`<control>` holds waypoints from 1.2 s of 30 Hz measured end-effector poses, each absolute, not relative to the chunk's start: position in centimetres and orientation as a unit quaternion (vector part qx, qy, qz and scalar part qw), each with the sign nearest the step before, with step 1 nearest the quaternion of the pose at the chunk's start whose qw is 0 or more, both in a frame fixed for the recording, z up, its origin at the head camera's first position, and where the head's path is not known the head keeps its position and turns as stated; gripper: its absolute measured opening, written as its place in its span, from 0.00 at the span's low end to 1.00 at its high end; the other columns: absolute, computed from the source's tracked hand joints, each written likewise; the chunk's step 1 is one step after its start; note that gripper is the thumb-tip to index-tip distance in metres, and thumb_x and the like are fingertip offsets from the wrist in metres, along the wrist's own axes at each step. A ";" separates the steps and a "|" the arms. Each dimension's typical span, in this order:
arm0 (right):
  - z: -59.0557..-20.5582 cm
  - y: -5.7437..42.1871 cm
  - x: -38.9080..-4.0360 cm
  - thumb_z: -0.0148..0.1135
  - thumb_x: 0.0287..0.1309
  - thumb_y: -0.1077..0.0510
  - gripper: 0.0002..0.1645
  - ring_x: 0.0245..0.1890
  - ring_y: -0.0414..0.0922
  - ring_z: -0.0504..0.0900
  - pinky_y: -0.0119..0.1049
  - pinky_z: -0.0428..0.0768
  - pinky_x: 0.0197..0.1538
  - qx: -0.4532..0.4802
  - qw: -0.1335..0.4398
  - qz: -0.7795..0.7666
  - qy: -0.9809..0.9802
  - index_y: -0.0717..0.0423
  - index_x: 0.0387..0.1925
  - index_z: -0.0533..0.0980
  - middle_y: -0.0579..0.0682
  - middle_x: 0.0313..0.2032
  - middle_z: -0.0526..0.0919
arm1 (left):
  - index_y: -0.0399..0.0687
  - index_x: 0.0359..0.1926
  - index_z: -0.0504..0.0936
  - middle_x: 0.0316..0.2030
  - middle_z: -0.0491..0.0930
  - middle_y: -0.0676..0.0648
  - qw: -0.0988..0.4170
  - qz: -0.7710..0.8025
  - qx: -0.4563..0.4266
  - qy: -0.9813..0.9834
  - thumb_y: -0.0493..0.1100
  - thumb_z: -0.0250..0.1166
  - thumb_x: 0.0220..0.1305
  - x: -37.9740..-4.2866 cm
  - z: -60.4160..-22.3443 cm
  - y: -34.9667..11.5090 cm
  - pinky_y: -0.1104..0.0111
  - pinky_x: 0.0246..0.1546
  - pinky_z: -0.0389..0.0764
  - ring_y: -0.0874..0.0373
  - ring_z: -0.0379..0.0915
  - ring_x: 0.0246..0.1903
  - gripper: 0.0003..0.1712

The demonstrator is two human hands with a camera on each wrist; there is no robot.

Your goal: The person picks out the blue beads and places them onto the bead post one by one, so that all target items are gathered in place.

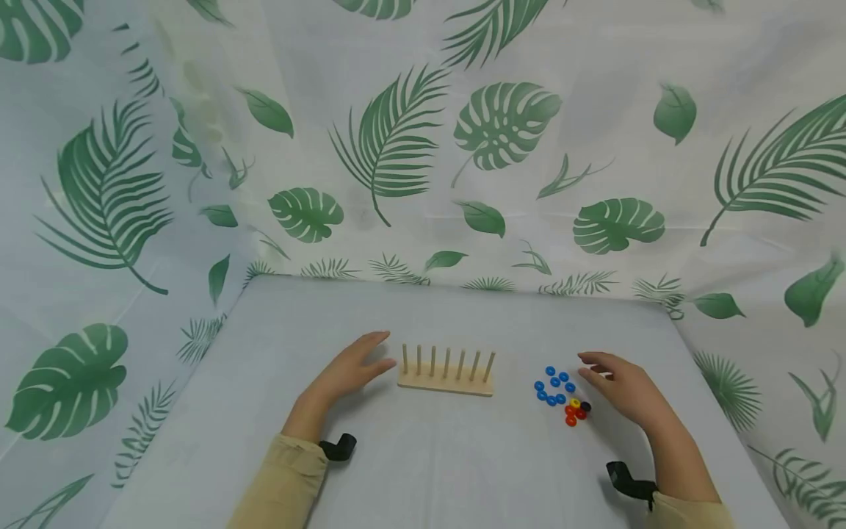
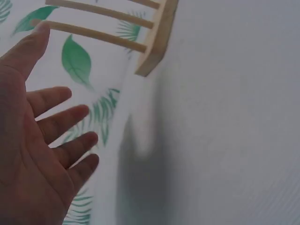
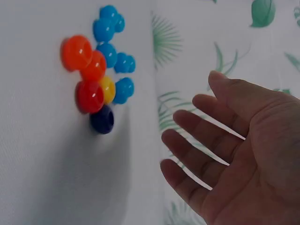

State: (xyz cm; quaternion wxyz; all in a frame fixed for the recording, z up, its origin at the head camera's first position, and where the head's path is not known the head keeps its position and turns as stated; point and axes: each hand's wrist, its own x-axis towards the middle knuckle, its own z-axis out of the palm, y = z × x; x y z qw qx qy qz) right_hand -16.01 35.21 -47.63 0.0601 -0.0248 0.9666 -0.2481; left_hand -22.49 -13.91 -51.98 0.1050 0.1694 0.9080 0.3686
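A pale wooden peg board (image 1: 444, 383) with several upright pegs stands in the middle of the table. My left hand (image 1: 350, 367) is held just off its left end, fingers spread and holding nothing; the left wrist view shows the thumb close to the end peg (image 2: 93, 35). To the right of the board lie several blue beads (image 1: 555, 382), with red beads (image 1: 571, 421), a yellow bead (image 1: 575, 403) and a black bead (image 1: 585, 407) bunched nearer me. Beside the beads, on their right, hovers my right hand (image 1: 617, 386), its fingers loosely bent around nothing.
The white table (image 1: 449, 463) reaches back to a curtain (image 1: 423, 162) printed with green leaves, which also hangs along the left and right sides. Black wrist mounts (image 1: 338, 447) sit on both forearms, close over the tabletop.
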 end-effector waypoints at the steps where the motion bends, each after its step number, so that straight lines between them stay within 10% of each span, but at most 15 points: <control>1: -47.9 35.5 -16.2 0.52 0.70 0.36 0.35 0.58 0.66 0.74 0.64 0.80 0.54 -0.022 0.065 -0.259 0.964 0.56 0.65 0.71 0.64 0.61 0.77 | 0.60 0.75 0.60 0.75 0.59 0.47 0.106 0.378 0.172 0.904 0.73 0.56 0.63 -22.7 -52.3 -13.7 0.45 0.75 0.58 0.46 0.51 0.75 0.45; 14: -51.9 37.8 -18.6 0.66 0.62 0.43 0.23 0.43 0.48 0.76 0.38 0.79 0.46 0.013 0.157 -0.312 0.937 0.53 0.51 0.79 0.50 0.42 0.82 | 0.52 0.72 0.67 0.74 0.60 0.39 0.114 0.405 0.196 0.886 0.62 0.65 0.64 -23.2 -55.2 -11.7 0.43 0.75 0.56 0.40 0.49 0.75 0.41; 36: -53.0 36.8 -19.0 0.68 0.59 0.42 0.22 0.44 0.51 0.74 0.41 0.79 0.44 0.017 0.136 -0.288 0.948 0.52 0.48 0.78 0.53 0.44 0.78 | 0.50 0.69 0.72 0.69 0.69 0.46 0.019 0.259 0.272 0.927 0.62 0.69 0.59 -22.7 -57.0 -11.2 0.49 0.76 0.60 0.43 0.56 0.73 0.41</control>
